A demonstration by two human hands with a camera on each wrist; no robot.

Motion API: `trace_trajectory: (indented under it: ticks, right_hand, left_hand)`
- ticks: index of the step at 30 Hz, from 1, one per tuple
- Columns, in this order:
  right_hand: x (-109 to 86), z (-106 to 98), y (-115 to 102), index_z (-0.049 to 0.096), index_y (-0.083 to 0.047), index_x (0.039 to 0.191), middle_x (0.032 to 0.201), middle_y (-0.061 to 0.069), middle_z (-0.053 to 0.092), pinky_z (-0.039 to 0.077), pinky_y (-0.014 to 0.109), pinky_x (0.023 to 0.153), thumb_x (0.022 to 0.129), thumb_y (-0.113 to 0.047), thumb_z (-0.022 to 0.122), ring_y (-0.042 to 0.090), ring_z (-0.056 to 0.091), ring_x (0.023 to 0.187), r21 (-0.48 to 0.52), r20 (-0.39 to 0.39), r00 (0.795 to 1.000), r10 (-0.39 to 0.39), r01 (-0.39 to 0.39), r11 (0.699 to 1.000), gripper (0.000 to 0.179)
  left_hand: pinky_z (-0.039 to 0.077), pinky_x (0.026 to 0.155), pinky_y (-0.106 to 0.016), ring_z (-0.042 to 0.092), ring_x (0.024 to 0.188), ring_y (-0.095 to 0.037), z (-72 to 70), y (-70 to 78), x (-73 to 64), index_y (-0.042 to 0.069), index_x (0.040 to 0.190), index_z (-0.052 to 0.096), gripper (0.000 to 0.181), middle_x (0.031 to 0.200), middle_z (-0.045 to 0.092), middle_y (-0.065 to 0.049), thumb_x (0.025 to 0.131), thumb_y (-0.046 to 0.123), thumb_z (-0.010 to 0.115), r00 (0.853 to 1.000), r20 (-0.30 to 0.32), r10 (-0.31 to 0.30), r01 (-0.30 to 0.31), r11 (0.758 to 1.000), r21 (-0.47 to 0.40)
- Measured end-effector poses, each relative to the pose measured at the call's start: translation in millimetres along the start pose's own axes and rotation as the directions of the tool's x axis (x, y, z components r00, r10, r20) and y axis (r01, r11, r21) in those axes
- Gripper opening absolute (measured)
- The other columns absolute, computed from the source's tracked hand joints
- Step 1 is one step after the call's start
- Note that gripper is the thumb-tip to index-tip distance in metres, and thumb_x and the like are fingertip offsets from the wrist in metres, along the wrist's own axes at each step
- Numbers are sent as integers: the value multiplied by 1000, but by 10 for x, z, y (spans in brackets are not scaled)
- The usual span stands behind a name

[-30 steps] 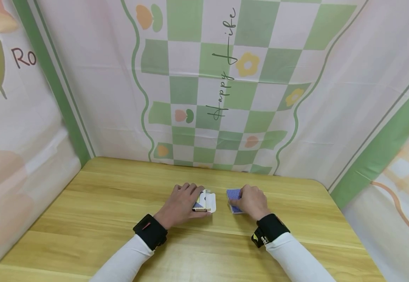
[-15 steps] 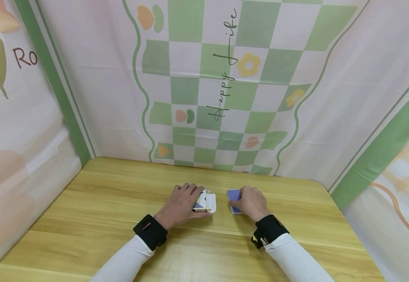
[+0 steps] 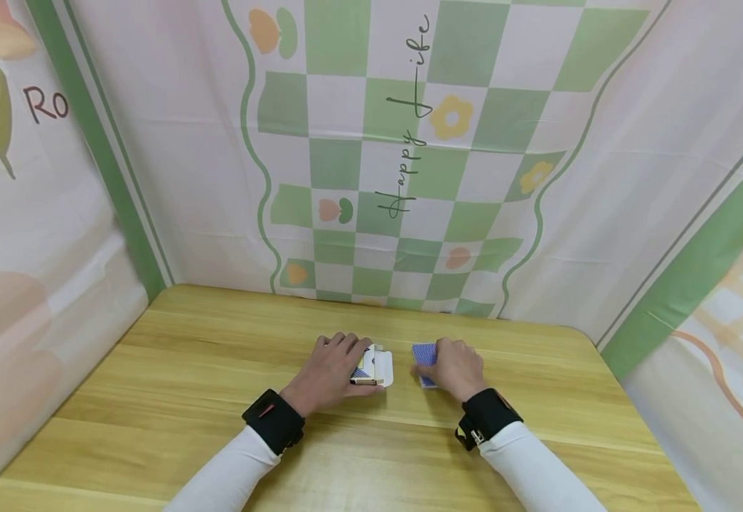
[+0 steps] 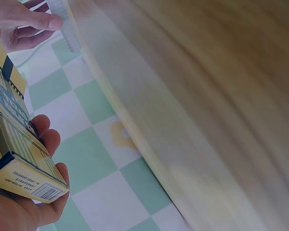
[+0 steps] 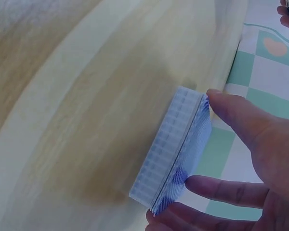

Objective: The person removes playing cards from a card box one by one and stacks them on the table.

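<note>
On the right, a deck of blue-backed playing cards (image 3: 424, 353) lies on the wooden table. My right hand (image 3: 461, 366) reaches over it from the right, hiding part of it. In the right wrist view, the thumb is at one corner of the deck (image 5: 166, 149), one finger touches the patterned back and another is at the opposite end. To the left, my left hand (image 3: 326, 371) grips a card box (image 3: 363, 372) with its white flap (image 3: 384, 367) folded out toward the deck. Barcode and striped cream-and-navy sides of the box (image 4: 26, 178) show in the left wrist view.
The wooden table (image 3: 217, 427) has rounded far corners. Behind it hangs a green-and-white checkered cloth (image 3: 384, 235), and further printed cloth (image 3: 45, 249) lines the left side. A black band (image 3: 275, 421) is strapped round each wrist.
My right hand has shifted very slightly left over the deck, its thumb now poking a little past the deck's left edge. The left hand and card box stay in place.
</note>
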State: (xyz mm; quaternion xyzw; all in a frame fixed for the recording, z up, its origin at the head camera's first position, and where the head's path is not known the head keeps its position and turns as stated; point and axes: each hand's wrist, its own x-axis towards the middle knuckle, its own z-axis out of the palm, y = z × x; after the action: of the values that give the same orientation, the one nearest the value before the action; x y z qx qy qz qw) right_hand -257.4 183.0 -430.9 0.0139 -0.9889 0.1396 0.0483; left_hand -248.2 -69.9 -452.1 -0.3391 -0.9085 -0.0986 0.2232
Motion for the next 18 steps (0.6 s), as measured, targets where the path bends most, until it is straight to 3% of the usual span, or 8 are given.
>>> trace_trajectory:
  ticks: [5,18]
  right_hand:
    - [12,-23,-4,58,-4,87,71,7,56,40,34,49,65,-56,73,20,53,60,-29,-8,1000,12,-12,1000,58]
    - [12,-40,13,59,-1,90,72,9,57,42,34,51,67,-49,74,21,54,61,-10,35,999,36,-36,999,55]
  left_hand:
    - [38,81,-42,50,105,-22,3,4,2,16,129,47,78,114,54,-3,77,73,47,1000,-1,2,-2,1000,-2]
    - [37,82,-44,49,105,-22,1,18,19,15,129,47,78,115,54,-3,78,73,46,1000,7,7,-7,1000,-7]
